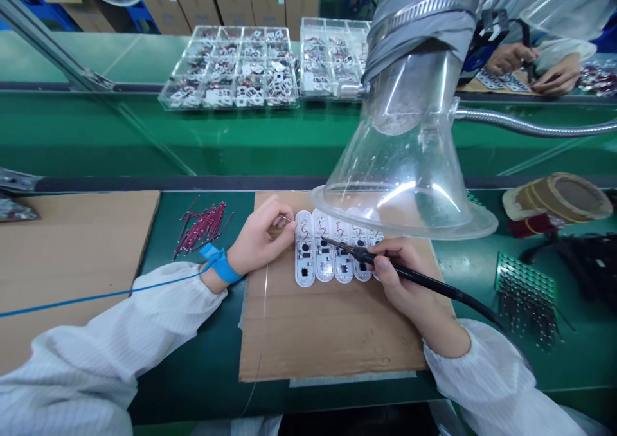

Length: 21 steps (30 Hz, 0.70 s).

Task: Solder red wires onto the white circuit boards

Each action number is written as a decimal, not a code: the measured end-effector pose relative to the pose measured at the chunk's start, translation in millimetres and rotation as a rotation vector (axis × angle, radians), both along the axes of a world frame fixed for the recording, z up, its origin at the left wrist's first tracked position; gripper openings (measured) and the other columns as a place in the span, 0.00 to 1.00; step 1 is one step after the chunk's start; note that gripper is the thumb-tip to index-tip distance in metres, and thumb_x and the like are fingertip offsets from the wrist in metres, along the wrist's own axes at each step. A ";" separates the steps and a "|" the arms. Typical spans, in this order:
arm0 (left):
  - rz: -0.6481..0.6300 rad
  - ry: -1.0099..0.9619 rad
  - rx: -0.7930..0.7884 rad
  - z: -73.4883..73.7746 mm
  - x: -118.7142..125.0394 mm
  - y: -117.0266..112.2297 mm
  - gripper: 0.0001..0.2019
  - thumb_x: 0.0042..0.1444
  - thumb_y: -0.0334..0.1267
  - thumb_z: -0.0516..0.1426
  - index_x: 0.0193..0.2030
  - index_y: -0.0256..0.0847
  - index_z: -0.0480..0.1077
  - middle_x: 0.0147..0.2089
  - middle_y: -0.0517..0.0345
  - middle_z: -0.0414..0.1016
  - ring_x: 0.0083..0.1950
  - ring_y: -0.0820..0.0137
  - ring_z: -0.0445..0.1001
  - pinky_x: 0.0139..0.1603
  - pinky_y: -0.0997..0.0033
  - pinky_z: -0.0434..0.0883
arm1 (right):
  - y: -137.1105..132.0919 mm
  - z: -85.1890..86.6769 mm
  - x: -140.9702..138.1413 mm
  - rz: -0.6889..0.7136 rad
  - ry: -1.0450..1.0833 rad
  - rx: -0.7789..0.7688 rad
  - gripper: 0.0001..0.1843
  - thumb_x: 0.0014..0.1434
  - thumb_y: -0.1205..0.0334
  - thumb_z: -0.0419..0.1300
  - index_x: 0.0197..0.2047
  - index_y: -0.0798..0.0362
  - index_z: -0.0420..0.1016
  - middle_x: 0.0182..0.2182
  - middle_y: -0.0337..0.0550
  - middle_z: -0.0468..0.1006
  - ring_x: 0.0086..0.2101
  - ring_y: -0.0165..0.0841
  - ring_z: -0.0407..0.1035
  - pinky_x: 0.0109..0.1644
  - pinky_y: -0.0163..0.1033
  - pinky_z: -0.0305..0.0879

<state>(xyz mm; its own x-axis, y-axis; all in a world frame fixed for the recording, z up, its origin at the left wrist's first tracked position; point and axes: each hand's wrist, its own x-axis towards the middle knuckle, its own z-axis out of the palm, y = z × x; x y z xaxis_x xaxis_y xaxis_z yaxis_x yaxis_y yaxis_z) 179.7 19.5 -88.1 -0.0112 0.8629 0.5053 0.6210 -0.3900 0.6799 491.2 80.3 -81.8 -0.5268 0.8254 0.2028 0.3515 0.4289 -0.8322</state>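
Several white oblong circuit boards (304, 256) lie side by side on a cardboard sheet (332, 333), with small dark parts and short red wires on them. My right hand (398, 272) grips a black soldering iron (361, 254) whose tip points left, over the second board from the left. At the left end of the row, my left hand (265, 233) pinches a thin strand of what looks like solder wire (285, 217). A thin pale line (265, 294) runs down across the cardboard below that hand. A blue wrist strap (224, 265) sits on my left wrist.
A clear fume hood (400, 179) hangs low over the boards' far right side. Red wires (205, 227) lie to the left; a green board with black leads (527, 288) and a tape roll (563, 198) lie right. Beyond are parts trays (236, 69) and a co-worker's hands (556, 76).
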 end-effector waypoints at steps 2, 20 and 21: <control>-0.001 0.001 0.000 -0.7 0.1 0.4 0.05 0.70 0.31 0.57 0.41 0.44 0.67 0.33 0.62 0.62 0.33 0.70 0.62 0.34 0.67 0.61 | 1.1 4.2 -2.9 0.013 -0.028 0.057 0.16 0.76 0.42 0.60 0.48 0.46 0.79 0.36 0.43 0.83 0.34 0.38 0.80 0.36 0.42 0.76; 0.035 -0.010 0.054 3.0 2.0 0.3 0.06 0.67 0.28 0.56 0.40 0.43 0.65 0.34 0.62 0.62 0.34 0.69 0.62 0.35 0.67 0.62 | -0.7 5.6 0.5 -0.003 -0.007 0.053 0.12 0.76 0.47 0.61 0.49 0.45 0.78 0.36 0.42 0.83 0.35 0.39 0.81 0.37 0.43 0.76; 0.037 -0.015 0.057 3.0 2.0 0.3 0.07 0.67 0.28 0.56 0.39 0.44 0.64 0.34 0.62 0.62 0.34 0.69 0.62 0.35 0.67 0.61 | -1.8 2.2 2.5 -0.017 0.021 0.033 0.11 0.76 0.48 0.61 0.49 0.45 0.77 0.36 0.42 0.83 0.35 0.38 0.81 0.36 0.42 0.76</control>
